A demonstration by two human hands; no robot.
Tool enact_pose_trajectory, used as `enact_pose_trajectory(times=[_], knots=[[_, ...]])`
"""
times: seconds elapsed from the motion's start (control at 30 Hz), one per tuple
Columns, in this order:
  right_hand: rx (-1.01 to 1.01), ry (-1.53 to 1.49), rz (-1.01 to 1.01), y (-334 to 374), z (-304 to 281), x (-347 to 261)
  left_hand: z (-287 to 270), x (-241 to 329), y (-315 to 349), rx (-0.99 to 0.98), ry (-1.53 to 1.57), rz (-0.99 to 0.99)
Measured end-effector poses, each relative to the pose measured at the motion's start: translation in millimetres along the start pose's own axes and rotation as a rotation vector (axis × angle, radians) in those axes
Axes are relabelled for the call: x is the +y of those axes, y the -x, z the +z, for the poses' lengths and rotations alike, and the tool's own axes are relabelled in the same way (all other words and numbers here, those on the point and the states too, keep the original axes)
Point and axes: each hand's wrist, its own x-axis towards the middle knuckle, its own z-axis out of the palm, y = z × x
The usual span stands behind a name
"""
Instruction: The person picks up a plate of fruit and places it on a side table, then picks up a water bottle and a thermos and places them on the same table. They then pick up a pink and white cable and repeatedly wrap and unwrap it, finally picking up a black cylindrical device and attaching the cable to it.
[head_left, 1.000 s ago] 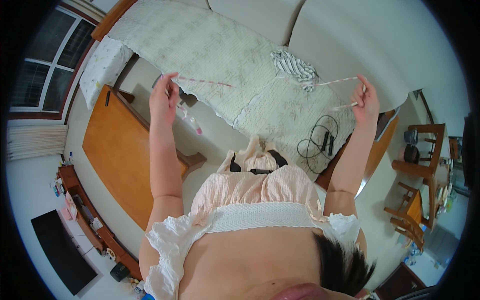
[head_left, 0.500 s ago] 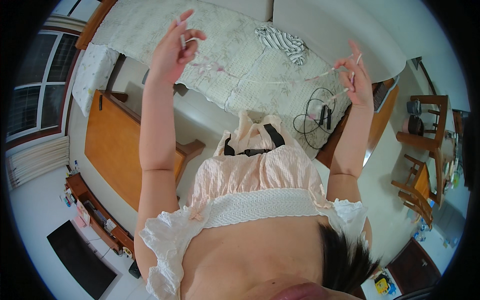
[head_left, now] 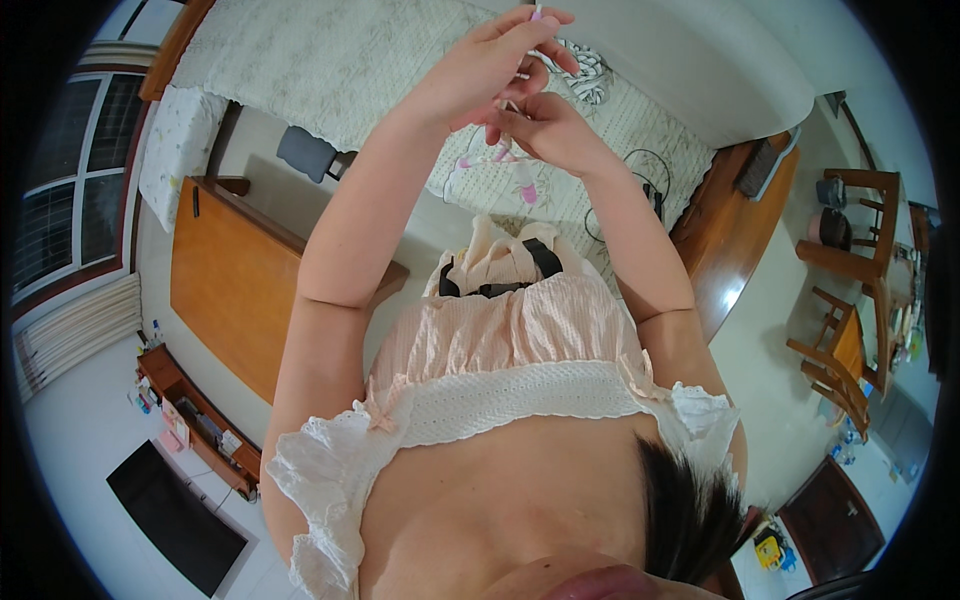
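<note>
1. Far across the room, top of the view, sits the bed (head_left: 330, 60) with a pale patterned cover, easily the biggest thing around. Its wooden frame runs down the right side toward the floor.
2. Left of the middle there's a big orange-brown wooden desk (head_left: 225, 285), with a grey chair (head_left: 305, 152) just past its far corner.
3. Over on the right edge you can see a wooden dining chair (head_left: 835, 365), with more wooden furniture behind it.
4. Down at the lower left is a dark flat screen (head_left: 175, 520), next to a low wooden shelf (head_left: 195, 420) full of small bits I can't make out.
5. On the bed, a striped grey-and-white piece of cloth (head_left: 590, 70) lies bunched up just right of the raised hands. A black cable (head_left: 650, 190) is looped on the cover nearer the right side.
6. Now the hands, both lifted up high over the bed. The left hand (head_left: 490, 70) is the farther one, fingers pinched together on a thin light-coloured cord (head_left: 522, 75).
7. The right hand (head_left: 545, 130) is just under it, the two touching, and its fingers are closed on the same cord as well.
8. So the cord is up in the air between both hands, above the bed. It's really thin, and most of it is hidden by the fingers.
</note>
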Motion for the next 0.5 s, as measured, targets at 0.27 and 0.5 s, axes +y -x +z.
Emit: enact_pose_trajectory(times=[0.27,0.5], knots=[[-0.057,-0.579,-0.116,-10,-13,-33,-66,-99,28,0.227,0.188,0.185],[-0.346,-1.122,-0.185,-23,-14,-42,-17,-187,36,0.314,-0.242,0.214]])
